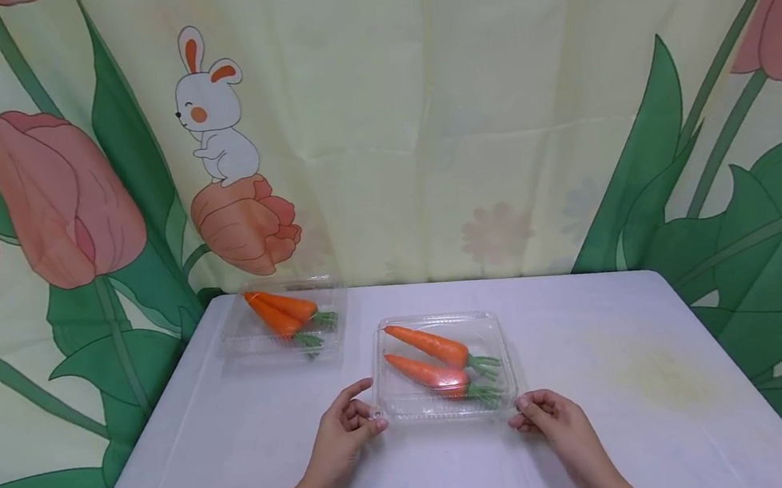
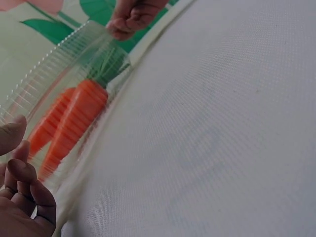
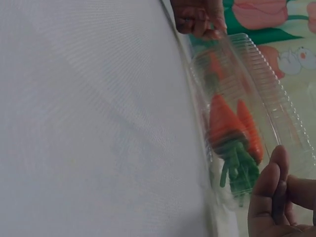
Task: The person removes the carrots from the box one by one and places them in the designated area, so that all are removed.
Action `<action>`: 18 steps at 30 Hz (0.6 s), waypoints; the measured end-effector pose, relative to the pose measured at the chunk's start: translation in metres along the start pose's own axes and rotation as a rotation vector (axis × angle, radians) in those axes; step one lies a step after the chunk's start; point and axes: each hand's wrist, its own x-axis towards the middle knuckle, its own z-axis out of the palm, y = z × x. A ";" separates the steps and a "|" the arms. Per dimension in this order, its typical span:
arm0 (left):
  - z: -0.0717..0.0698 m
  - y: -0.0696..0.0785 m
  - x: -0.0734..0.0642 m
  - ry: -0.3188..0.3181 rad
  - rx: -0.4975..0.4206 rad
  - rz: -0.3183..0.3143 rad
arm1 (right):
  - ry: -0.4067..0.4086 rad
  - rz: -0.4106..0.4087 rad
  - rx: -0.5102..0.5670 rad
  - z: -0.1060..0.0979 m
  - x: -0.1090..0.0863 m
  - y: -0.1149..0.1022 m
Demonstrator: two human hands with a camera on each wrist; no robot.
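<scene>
A clear plastic clamshell box with its lid down lies on the table. Inside it are two orange carrots with green tops, a nearer carrot and a farther carrot. At the box's front left corner, my left hand pinches the rim, its index finger reaching along the left side. My right hand pinches the front right corner between thumb and fingers. Through the ribbed wall, the left wrist view shows the carrots side by side.
A second clear box with carrots inside stands at the table's back left corner. White cloth covers the table. Behind its back edge hangs a curtain printed with tulips and a rabbit.
</scene>
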 end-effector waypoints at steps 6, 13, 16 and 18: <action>-0.001 -0.003 -0.001 0.013 0.019 0.023 | -0.029 -0.001 -0.054 -0.001 0.001 0.000; 0.000 -0.003 -0.004 0.029 -0.011 0.036 | -0.077 -0.027 -0.140 -0.001 0.004 -0.006; 0.000 -0.002 -0.004 0.031 -0.017 0.032 | -0.074 -0.018 -0.147 0.000 0.005 -0.008; 0.000 -0.001 -0.003 0.029 -0.008 0.027 | -0.063 -0.007 -0.151 0.001 0.005 -0.009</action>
